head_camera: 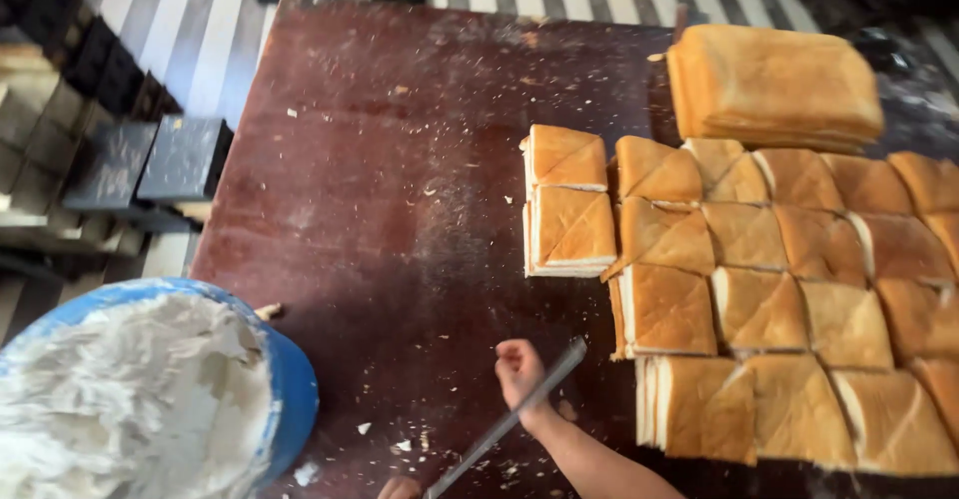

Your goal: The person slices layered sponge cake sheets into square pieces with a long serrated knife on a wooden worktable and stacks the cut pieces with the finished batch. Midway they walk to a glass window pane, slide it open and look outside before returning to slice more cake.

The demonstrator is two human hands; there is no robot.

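The right hand (pixel 519 369) is closed in a fist near a long knife (pixel 509 419) over the worktop (pixel 380 159); whether it grips the knife I cannot tell. The left hand (pixel 398 487) barely shows. Cut bread stacks (pixel 759 309) lie just right. Seemingly between cuts; next the blade needs lining up on a stack.

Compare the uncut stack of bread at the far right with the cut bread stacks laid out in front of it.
The uncut stack of tan bread is one wide whole block with smooth tops; the cut square bread stacks are smaller and scored diagonally. The block sits alone at the far edge; the squares lie in rows. Both are golden-crusted and rest on the dark red table.
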